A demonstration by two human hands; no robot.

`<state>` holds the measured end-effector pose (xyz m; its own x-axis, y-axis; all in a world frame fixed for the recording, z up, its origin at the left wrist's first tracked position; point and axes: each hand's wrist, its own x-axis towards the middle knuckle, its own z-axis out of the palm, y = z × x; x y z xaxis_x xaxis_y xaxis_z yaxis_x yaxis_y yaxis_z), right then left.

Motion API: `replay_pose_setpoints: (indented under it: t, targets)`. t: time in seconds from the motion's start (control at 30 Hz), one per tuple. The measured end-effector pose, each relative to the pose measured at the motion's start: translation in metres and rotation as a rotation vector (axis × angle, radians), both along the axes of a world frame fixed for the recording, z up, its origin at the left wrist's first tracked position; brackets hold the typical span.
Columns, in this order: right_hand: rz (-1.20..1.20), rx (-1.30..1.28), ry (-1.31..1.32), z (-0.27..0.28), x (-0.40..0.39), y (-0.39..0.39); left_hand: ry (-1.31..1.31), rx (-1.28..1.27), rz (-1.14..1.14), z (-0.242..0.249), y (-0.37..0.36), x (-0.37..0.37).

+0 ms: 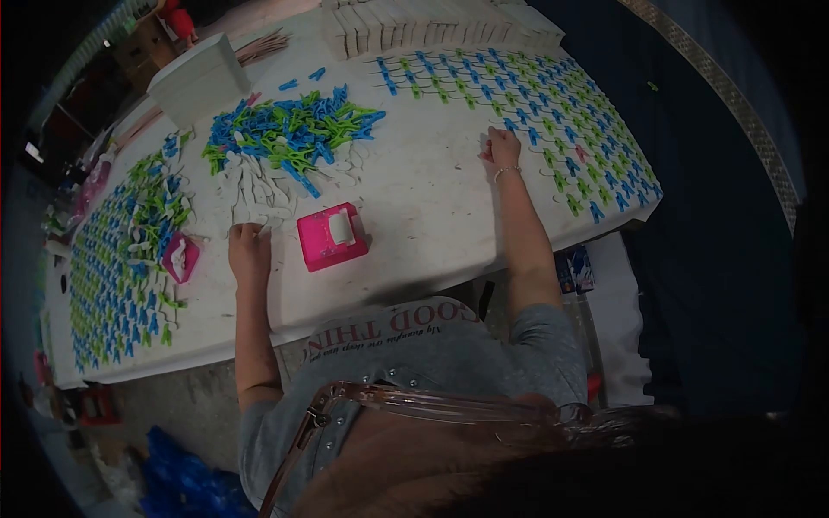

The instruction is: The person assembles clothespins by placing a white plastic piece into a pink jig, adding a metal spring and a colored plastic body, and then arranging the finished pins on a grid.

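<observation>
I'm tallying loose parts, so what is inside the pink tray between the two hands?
The pink tray holds a white piece and small bits too tiny to identify. Whatever lies beneath the white piece is hidden.

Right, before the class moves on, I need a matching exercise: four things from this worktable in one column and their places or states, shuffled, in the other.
1. Shallow pink plastic container
2. Person's bare right hand
3. Thin white slabs
4. Upright white block

A. Lined up along the table's far side
B. Left of the large blue-and-green clip heap
C. Holding a small white roll-like piece
D. Beside the right-hand clip rows

Pairs: 1-C, 2-D, 3-A, 4-B
</observation>
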<state>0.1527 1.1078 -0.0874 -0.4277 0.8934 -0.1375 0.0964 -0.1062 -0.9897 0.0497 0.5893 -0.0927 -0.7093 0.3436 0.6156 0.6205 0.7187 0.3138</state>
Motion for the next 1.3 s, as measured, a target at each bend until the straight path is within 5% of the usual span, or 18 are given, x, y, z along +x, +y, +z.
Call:
replay_pose_setpoints:
  t: [0.07, 0.2, 0.33, 0.4, 0.6, 0.73, 0.8, 0.9, 1.3]
  targets:
    - [0.101, 0.093, -0.016, 0.003, -0.002, -0.02, -0.146, -0.064, 0.031, 0.014, -0.004, -0.002]
    - [0.433, 0.487, -0.048, 0.023, -0.01, -0.086, -0.311, 0.326, 0.013, 0.033, -0.002, -0.022]
    - [0.701, 0.705, 0.062, 0.051, -0.009, -0.177, -0.713, 0.823, -0.388, 0.063, 0.033, -0.006]
    - [0.822, 1.008, 0.299, 0.06, -0.004, -0.216, -0.809, 0.868, -0.45, 0.064, 0.048, 0.005]
    - [0.904, 1.166, 0.367, 0.071, 0.006, -0.266, -0.916, 0.889, -0.526, 0.059, 0.065, 0.027]
    - [0.922, 1.131, 0.335, 0.064, 0.005, -0.264, -0.964, 0.892, -0.557, 0.057, 0.064, 0.031]
    - [1.053, 0.772, 0.276, 0.06, 0.005, -0.261, -0.938, 0.857, -0.6, 0.056, 0.063, 0.031]
    - [1.094, 0.635, 0.228, 0.052, 0.003, -0.256, -0.894, 0.731, -0.594, 0.052, 0.06, 0.028]
    - [1.076, 0.704, 0.21, 0.031, -0.002, -0.264, -0.81, 0.655, -0.577, 0.035, 0.055, 0.018]
